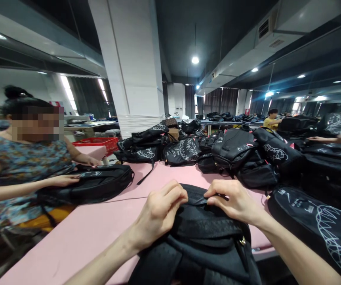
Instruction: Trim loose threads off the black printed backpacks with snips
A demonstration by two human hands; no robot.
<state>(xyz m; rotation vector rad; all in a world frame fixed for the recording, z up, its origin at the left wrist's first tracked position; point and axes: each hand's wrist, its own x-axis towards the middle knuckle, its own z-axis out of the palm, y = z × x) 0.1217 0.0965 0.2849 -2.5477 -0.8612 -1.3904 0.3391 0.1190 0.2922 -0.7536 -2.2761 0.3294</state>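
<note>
A black backpack (206, 229) lies in front of me on the pink table (99, 229), its top end pointing away. My left hand (162, 211) is closed, pinching the backpack's fabric near the top edge. On the other side of that spot, my right hand (232, 200) pinches the same part between thumb and fingers, and a dark strip stretches between the two hands. A gold-coloured zipper pull (242, 240) hangs on the backpack's right side. The lower end of the backpack runs out of view.
Across the table, a co-worker (30, 158) handles another black backpack (101, 182). Many black backpacks with white scribble prints (185, 152) are piled at the back and right. One printed backpack (313, 221) lies close to my right arm. Behind stand a red crate (99, 144) and a white pillar (131, 67).
</note>
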